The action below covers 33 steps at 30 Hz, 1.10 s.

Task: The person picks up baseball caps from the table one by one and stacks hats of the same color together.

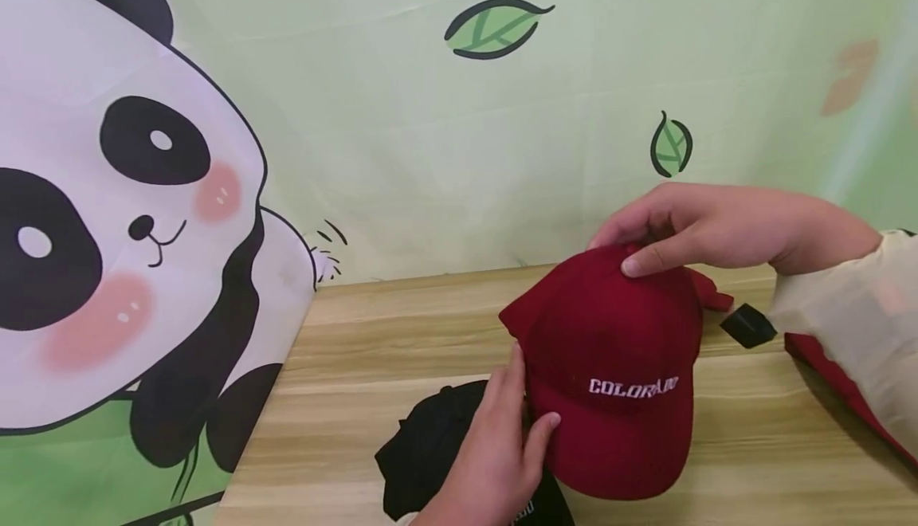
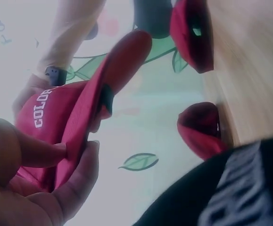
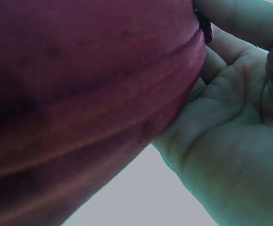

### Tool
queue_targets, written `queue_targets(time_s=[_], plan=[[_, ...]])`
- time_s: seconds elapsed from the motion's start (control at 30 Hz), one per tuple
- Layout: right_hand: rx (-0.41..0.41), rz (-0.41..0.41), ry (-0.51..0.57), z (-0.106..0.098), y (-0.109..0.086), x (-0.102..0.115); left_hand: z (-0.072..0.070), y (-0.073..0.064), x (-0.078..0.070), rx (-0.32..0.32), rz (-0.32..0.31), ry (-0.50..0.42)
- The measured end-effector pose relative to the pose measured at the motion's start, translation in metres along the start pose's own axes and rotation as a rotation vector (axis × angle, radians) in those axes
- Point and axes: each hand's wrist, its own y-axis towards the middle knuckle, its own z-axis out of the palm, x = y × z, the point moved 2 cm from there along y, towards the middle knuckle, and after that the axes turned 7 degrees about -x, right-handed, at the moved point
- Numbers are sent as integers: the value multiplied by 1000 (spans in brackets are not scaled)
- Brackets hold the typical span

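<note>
Nearest in my head view: one black cap (image 1: 430,438), on the table, its crown left of the forearm side of the left hand and its brim partly hidden behind that hand; pale lettering on the brim area, only part of it legible to me. Next, the left hand (image 1: 495,446), pinching the brim edge of one red cap; my left wrist view shows its thumb (image 2: 44,153) on one face of the brim and a finger on the other. Item: the red cap (image 1: 610,367), held up off the table between both hands, front towards me, brim down, white "COLORADO" lettering above the brim. The right hand (image 1: 717,227), gripping the top of its crown, thumb in front. One cream sleeve (image 1: 846,319) on that arm; beside it a small black piece (image 1: 749,325) I cannot identify. Partly under the sleeve, a further red item (image 1: 846,386), mostly hidden. Beneath, one wood-grain table (image 1: 387,319). Farthest, a pale green backdrop (image 1: 373,111) printed with a panda (image 1: 208,143) and leaves (image 1: 495,28).
</note>
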Motion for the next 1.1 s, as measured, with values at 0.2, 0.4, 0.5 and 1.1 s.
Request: queue_targets(time_s=[0.2,0.4,0.5,1.1], plan=[[32,-5,43,2,-1,-10,11,-4,1,-43,25,37],[67,36,86,5,-1,-25,30,-11,3,-61,22,41],[69,74,65,6,-3,-33,41,-12,2,-56,-4,41],[-6,271,-91,29,-10,-77,102,-14,19,168,-338,-422]])
